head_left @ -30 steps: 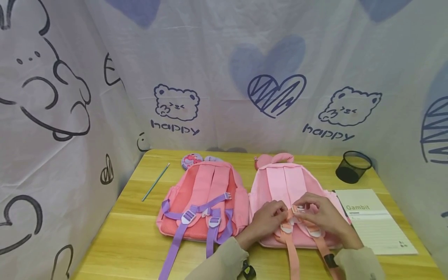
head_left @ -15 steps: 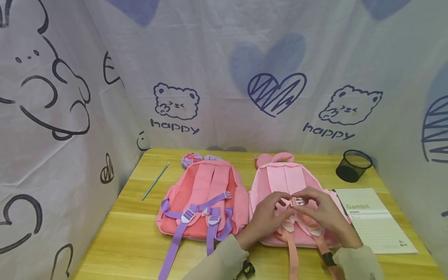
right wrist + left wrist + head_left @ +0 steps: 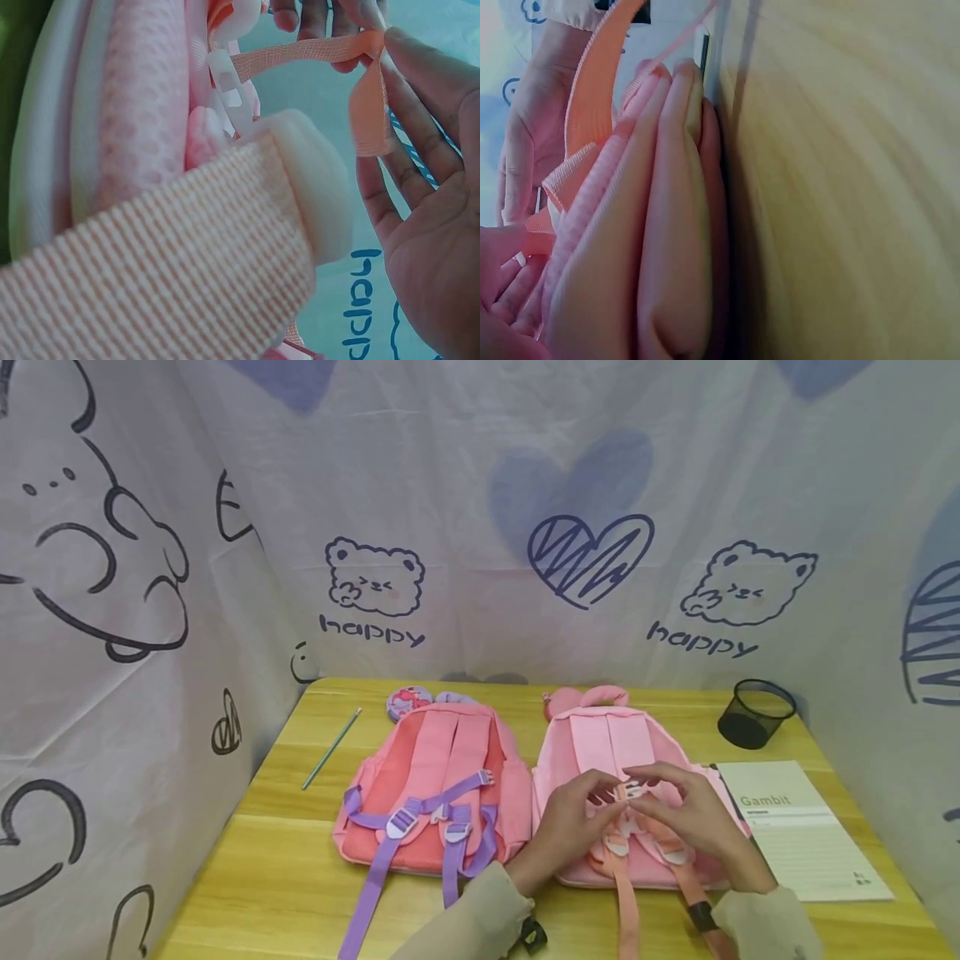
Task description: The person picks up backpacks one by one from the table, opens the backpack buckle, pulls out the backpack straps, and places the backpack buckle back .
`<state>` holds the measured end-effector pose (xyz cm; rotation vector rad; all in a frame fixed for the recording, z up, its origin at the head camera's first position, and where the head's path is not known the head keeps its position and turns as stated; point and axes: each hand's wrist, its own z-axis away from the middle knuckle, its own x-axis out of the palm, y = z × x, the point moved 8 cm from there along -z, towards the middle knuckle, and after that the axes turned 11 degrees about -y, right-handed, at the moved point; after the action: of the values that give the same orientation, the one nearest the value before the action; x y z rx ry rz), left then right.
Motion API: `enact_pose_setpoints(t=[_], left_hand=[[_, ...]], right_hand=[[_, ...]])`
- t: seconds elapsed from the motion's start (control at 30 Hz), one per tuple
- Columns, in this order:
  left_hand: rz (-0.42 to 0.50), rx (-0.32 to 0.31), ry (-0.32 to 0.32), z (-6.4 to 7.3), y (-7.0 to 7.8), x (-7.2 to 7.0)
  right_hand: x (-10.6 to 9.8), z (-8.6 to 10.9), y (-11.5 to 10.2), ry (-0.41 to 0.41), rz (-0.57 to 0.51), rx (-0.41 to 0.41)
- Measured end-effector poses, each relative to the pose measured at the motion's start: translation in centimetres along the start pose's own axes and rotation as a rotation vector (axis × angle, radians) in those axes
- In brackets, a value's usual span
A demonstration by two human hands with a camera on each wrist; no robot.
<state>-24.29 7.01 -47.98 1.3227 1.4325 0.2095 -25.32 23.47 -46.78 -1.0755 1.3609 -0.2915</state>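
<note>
A light pink backpack point(image 3: 558, 768) lies back side up on the table, with orange straps point(image 3: 628, 902). Over its lower half, the left hand point(image 3: 562, 827) and the right hand point(image 3: 701, 814) meet at a small white side-release buckle point(image 3: 630, 790) on an orange strap. Both hands pinch it between thumb and fingers, lifted off the bag. The fingers partly cover the buckle, so whether its halves are joined cannot be told. In the right wrist view, the right hand point(image 3: 439, 225) holds the orange webbing point(image 3: 371, 112), whose loose end hangs beside the fingers.
Left of it lies a coral backpack point(image 3: 517, 810) with purple straps point(image 3: 382, 885). A pencil point(image 3: 332, 748) lies farther left. At the right are a notebook point(image 3: 813, 843) and a black mesh pen cup point(image 3: 756, 718). A printed curtain point(image 3: 465, 510) surrounds the table point(image 3: 255, 860).
The hands have raised the buckle a little off the pink backpack and changed their finger hold on it. The fingertips have drawn closer together around it. Both backpacks have stayed in place.
</note>
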Motion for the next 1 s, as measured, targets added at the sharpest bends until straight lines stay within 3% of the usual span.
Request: enact_pose_setpoints(t=[0.2, 0.37, 0.5, 0.8, 1.0], left_hand=[[0.334, -0.111, 0.009, 0.5, -1.8, 0.5], [0.491, -0.144, 0.017, 0.6, -2.5, 0.8], [0.531, -0.156, 0.015, 0.7, -2.6, 0.9], [0.548, -0.148, 0.014, 0.6, -2.6, 0.9], [0.546, -0.141, 0.026, 0.6, -2.7, 0.9]], right_hand=[[0.3, -0.2, 0.6, -0.019, 0.033, -0.005], [1.1, -0.3, 1.3, -0.061, 0.018, 0.073], [1.2, -0.2, 1.2, -0.058, 0.008, 0.099], [0.7, -0.2, 0.6, -0.012, -0.024, -0.004], [0.8, -0.2, 0.9, -0.004, -0.048, 0.003]])
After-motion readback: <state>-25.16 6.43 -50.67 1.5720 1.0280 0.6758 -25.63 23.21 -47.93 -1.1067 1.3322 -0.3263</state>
